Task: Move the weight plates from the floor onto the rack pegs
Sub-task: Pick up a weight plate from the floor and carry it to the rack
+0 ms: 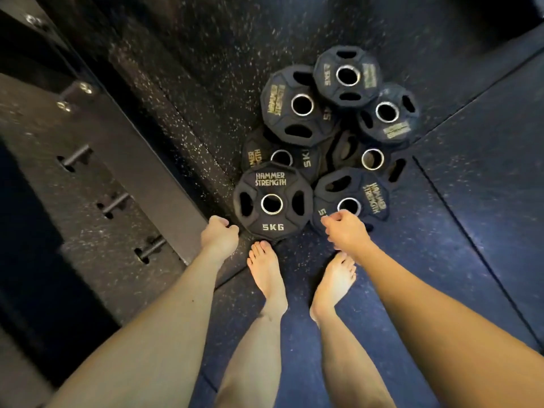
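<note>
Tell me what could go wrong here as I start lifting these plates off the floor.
Your bare toes sit right at the edge of the nearest plate; a slip from your left hand could drop it on them. The plates overlap in a pile, so pulling the one under your right hand may shift the others.

We had both bare arms stretched down from the bottom corners toward the middle of the frame. Our left hand hung left of centre, knuckles up, fingers loosely curled with nothing in them. Our right hand sat just right of centre, fingers bent under too; whether it held anything, we couldn't tell. Our bare feet stood between the two arms, toes pointing up the frame.
</note>
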Available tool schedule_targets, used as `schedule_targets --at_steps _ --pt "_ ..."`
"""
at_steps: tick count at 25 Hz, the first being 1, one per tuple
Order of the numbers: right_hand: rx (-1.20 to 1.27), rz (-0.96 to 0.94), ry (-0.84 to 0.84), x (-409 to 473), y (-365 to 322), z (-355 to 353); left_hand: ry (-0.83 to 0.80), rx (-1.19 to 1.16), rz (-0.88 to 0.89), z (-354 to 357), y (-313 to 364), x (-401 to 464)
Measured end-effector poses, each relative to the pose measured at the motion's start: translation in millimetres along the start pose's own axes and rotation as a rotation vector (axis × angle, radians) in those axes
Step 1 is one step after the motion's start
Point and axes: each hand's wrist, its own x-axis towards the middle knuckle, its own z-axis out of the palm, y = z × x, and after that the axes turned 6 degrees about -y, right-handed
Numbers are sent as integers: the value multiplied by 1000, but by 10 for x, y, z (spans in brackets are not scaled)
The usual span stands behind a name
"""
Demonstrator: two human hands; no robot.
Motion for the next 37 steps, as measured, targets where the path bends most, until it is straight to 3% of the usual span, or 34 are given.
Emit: schedule_targets --at_steps 7,12,17,23,28,37 --pt "-271 -48 129 1562 168 586 -9 -46 57 703 44 1753" --pt "-595 -93 223 1843 120 682 -30 -8 106 844 94 2127" --pt "-545 -118 185 1682 34 554 -45 -168 115 817 57 1910" --pt "-469 -213 179 624 -335 -24 32 -382 185 496 234 676" --pt "-23 -276 138 -914 -795 -721 72 -603 310 -204 648 -1005" --pt "411 -701 172 -4048 -1521 -1554 14 -930 683 -1693 844 -4061"
